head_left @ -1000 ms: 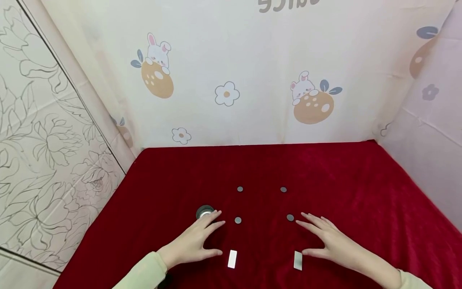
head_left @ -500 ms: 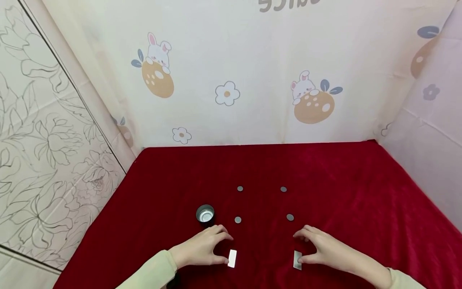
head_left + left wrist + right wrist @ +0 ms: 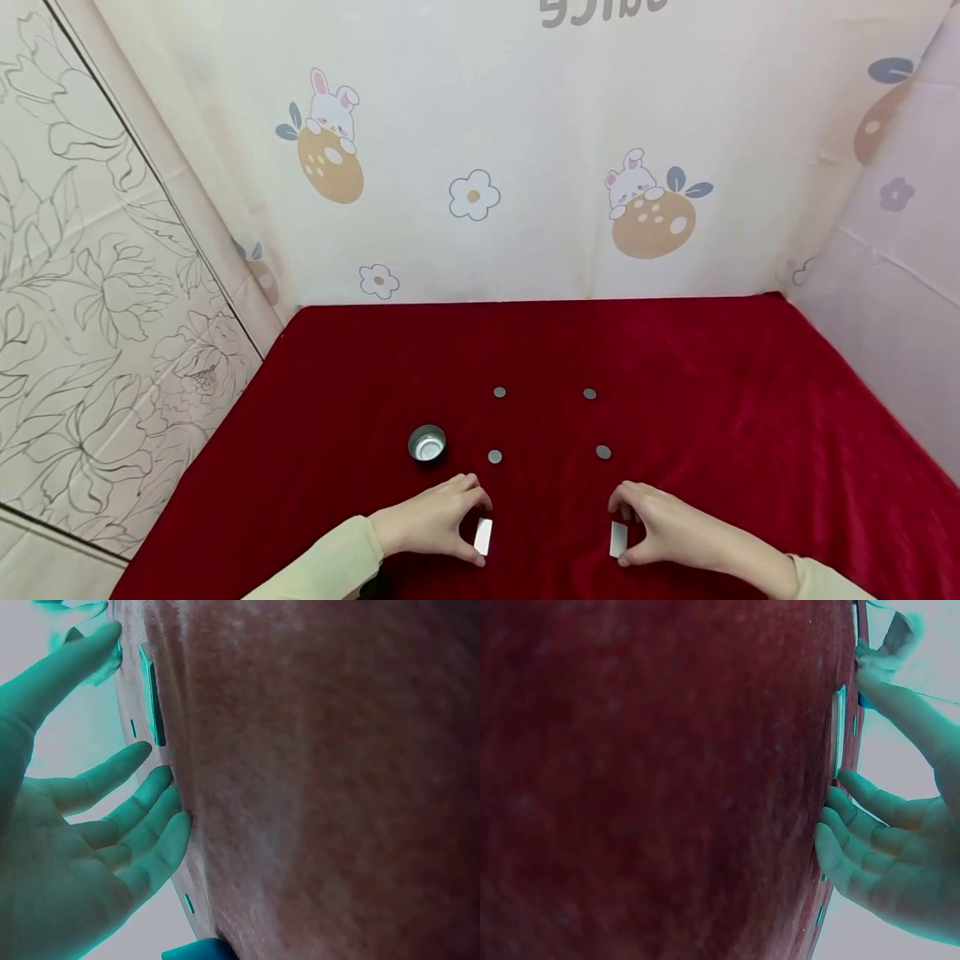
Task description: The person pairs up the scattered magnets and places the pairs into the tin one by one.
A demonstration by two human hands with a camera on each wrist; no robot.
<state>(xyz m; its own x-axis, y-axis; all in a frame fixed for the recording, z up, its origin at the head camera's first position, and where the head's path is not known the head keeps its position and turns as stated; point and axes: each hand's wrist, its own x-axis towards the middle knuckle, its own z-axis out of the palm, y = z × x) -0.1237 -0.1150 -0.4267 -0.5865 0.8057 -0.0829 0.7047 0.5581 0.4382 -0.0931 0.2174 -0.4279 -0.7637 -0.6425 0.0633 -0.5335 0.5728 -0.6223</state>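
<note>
My left hand [image 3: 435,518] is low over the red cloth, thumb and forefinger bent around the two short ends of a small silvery rectangular plate [image 3: 483,537]. The left wrist view has that plate [image 3: 151,694] flat on the cloth, between thumb tip and forefinger tip, no grip on it showing. On the other side my right hand [image 3: 671,523] spans a matching plate [image 3: 618,539] the same way. In the right wrist view this plate [image 3: 838,731] also lies flat, the forefinger tip right at its near end.
A small round metal tin [image 3: 427,444] stands beyond the left hand. Grey discs lie farther back: a near left disc [image 3: 495,457], a near right disc [image 3: 603,452], a far left disc [image 3: 500,392] and a far right disc [image 3: 590,393]. A printed curtain [image 3: 547,108] hangs behind.
Both hands have drawn back toward the plates from spread, straighter fingers, and thumbs and fingers have curved in around the plate ends. The tin, part-covered earlier, now shows fully. Plates and discs stayed put.
</note>
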